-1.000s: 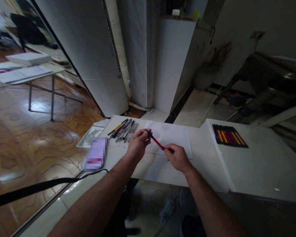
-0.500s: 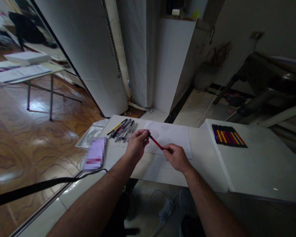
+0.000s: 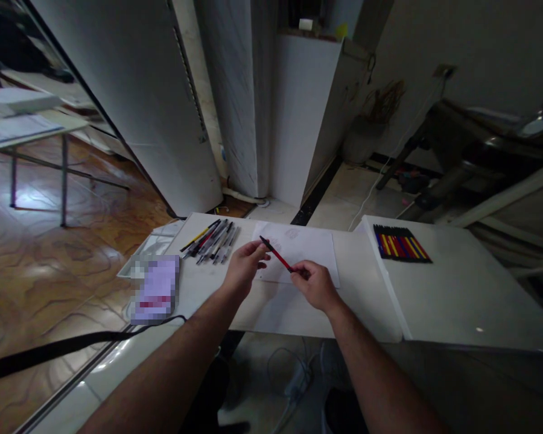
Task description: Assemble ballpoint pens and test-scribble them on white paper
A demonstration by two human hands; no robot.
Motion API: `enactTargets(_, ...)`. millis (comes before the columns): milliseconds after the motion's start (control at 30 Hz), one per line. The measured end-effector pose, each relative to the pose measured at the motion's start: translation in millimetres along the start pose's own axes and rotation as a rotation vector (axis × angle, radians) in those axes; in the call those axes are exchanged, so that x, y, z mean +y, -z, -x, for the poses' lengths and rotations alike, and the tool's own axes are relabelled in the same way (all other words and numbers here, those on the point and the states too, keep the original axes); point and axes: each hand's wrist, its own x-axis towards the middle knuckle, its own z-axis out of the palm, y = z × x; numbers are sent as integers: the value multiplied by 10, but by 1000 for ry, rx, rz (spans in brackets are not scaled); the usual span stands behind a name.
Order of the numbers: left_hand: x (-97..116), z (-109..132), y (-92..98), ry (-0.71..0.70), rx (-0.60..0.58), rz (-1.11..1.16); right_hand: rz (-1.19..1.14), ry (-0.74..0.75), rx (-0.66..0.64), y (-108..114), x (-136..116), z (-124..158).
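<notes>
A slim red pen (image 3: 281,260) with black ends slants between my two hands above a sheet of white paper (image 3: 314,253). My right hand (image 3: 315,284) is closed round its lower end with thumb and fingers. At the upper black end, my left hand (image 3: 245,265) has its thumb and forefinger against the pen, the other fingers curled loosely. Faint round printed marks show on the paper, partly behind the hands. To the left of the paper lies a loose pile of pens (image 3: 213,242), mostly clear-barrelled, with yellow, red and black ones among them.
On the raised white surface at right, a neat row of red, yellow and blue pens (image 3: 402,245) lies side by side. A lilac packet (image 3: 156,289), pixelated, and a white tray (image 3: 133,265) sit at the table's left end. A black strap (image 3: 72,345) crosses the lower left.
The black end of the pen now shows beyond my left fingertips, where it was covered before. The view has swung slightly right; my right hand keeps its hold.
</notes>
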Motion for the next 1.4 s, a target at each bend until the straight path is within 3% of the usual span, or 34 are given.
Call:
enactTargets(300,-180,25,-304,-215,-183,-614,-2,-175,233,511,248,0)
enactTargets(433,-283,112,-541,-327,-275,-783,-36,-285,327,870,329,-4)
enactTargets(533,-420,170,-694,-434,-411,-952,-6,-341,404,1163,406,-12)
enactTargets(733,-669,194,-853,-484,-618,-1201,107,-450,567,1753,719,-4)
enactTargets(1133,-781,93,-917,-458,-615,-1312,259,-632,811,2974,1409,-77)
enactTargets(1267,-774,90,-923,-422,-619,-1311,281,-670,833,3200,1570,-163)
enactTargets(1400,-767,88,-930,-400,-619,-1299,270,-693,833,3291,1651,-244)
